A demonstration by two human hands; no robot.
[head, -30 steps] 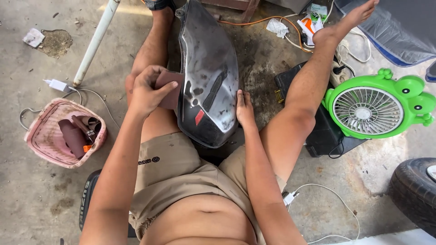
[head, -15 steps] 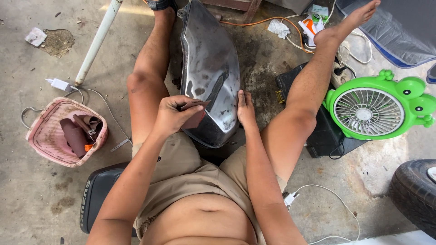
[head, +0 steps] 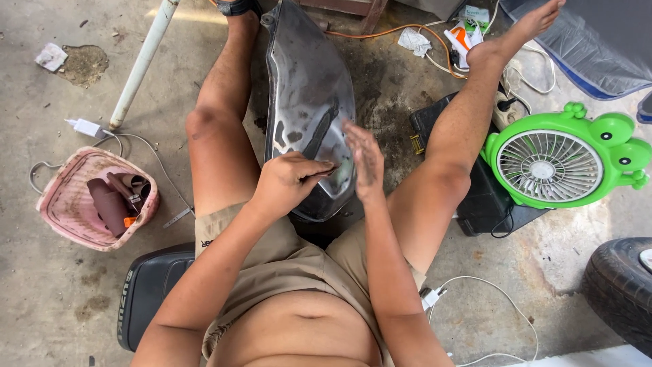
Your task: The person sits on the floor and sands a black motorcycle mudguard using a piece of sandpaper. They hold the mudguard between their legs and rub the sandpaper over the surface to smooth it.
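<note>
Dark metal motorcycle panel (head: 305,102) lies lengthwise on the concrete floor (head: 68,306) between the person's spread legs, near end by the lap. Left hand (head: 288,183) curled, pressing a small dark piece, kind unclear, on the panel's lower surface. Right hand (head: 363,160) flat, fingers straight, holding nothing, at the panel's right edge just beside the left. Pink basket (head: 61,211) to the left, green frog-shaped fan (head: 564,160) to the right, black seat (head: 146,292) under left thigh

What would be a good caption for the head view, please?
Seated person's left hand rubs a dark tank while right hand touches it.
</note>
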